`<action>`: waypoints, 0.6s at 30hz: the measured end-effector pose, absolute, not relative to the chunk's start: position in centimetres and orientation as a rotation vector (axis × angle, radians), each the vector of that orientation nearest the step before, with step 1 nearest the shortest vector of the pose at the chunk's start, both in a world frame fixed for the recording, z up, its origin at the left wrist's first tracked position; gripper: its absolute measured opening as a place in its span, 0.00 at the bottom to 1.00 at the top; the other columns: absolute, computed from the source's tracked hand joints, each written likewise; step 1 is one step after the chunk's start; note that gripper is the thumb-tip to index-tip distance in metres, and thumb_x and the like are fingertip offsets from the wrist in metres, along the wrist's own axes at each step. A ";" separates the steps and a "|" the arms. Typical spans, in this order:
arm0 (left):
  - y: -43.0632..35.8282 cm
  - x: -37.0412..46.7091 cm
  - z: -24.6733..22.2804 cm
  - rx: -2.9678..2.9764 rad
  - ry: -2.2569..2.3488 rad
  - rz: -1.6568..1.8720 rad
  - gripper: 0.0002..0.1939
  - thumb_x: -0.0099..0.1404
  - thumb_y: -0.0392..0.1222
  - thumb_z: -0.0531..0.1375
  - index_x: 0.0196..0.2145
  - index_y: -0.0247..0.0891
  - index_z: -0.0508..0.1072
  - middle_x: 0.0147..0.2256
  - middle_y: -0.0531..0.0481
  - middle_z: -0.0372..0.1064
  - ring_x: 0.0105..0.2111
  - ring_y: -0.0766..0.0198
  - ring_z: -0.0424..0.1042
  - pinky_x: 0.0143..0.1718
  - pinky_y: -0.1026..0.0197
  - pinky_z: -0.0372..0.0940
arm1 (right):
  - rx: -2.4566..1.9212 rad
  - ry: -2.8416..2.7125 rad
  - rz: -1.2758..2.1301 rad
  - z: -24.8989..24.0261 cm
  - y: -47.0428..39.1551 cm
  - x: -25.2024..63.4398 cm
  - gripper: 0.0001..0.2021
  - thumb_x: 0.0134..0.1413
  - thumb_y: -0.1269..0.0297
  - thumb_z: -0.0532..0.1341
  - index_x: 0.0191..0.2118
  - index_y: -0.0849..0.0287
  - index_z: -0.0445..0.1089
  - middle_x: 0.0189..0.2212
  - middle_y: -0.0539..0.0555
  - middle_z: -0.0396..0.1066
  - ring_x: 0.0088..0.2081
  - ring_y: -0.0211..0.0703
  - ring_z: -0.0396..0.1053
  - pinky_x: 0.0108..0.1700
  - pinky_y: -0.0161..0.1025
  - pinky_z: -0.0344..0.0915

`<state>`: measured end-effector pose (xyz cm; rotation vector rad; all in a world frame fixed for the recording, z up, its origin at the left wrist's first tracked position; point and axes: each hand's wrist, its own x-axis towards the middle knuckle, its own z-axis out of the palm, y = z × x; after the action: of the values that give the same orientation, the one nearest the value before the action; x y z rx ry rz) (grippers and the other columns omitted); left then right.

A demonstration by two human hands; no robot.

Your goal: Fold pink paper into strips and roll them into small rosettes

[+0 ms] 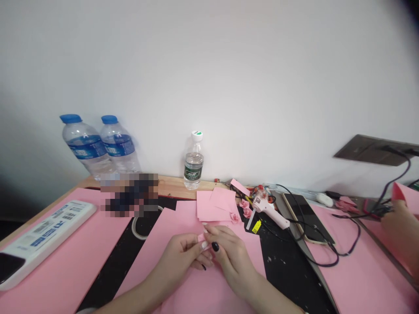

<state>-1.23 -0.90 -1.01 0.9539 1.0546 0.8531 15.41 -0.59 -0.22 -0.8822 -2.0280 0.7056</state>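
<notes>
Between my fingertips is a small piece of pink paper [200,237], mostly covered by the fingers. My left hand [185,253] pinches it from the left, and my right hand [234,257] closes on it from the right, thumbs close together. Both hands are just above a large pink paper sheet [190,290]. Beyond them lies a stack of pink paper squares [212,205]. Several small folded pink paper flowers [245,212] sit to its right. A white glue gun [270,212] with a cord rests beside the flowers.
Bottles stand along the wall, one small water bottle [194,161] and two blue-capped bottles [87,148]. A white box [49,235] lies left, near a tape roll [140,226]. Right are a phone [309,218], black cables [353,248] and another person's hand [397,226] holding pink paper.
</notes>
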 end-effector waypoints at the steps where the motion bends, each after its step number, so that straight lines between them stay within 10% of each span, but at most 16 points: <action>1: -0.9 -1.2 -0.9 0.966 1.047 0.851 0.17 0.55 0.53 0.63 0.24 0.34 0.74 0.23 0.49 0.75 0.24 0.61 0.75 0.27 0.63 0.66 | -0.890 -1.999 0.728 -0.3 -0.5 15.4 0.15 0.66 0.65 0.48 0.45 0.58 0.73 0.45 0.60 0.74 0.47 0.48 0.69 0.49 0.44 0.65; 8: -1.2 -1.3 -0.8 1.053 0.942 0.759 0.16 0.57 0.51 0.62 0.23 0.34 0.72 0.21 0.49 0.73 0.22 0.63 0.73 0.25 0.64 0.65 | -1.111 -1.916 0.803 -0.8 0.1 15.4 0.14 0.64 0.61 0.51 0.27 0.57 0.61 0.23 0.49 0.63 0.26 0.39 0.61 0.28 0.34 0.57; 18: -1.4 -1.1 -0.5 1.098 0.901 0.680 0.13 0.58 0.47 0.60 0.24 0.35 0.70 0.21 0.50 0.72 0.22 0.62 0.73 0.25 0.63 0.65 | -1.033 -2.097 0.988 0.0 -0.1 15.4 0.18 0.65 0.66 0.49 0.21 0.57 0.49 0.18 0.44 0.51 0.21 0.34 0.51 0.24 0.33 0.48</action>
<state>-1.12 -1.42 -0.54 1.0984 0.9013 0.6803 15.38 -0.07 0.03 -1.0327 -2.0968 0.9880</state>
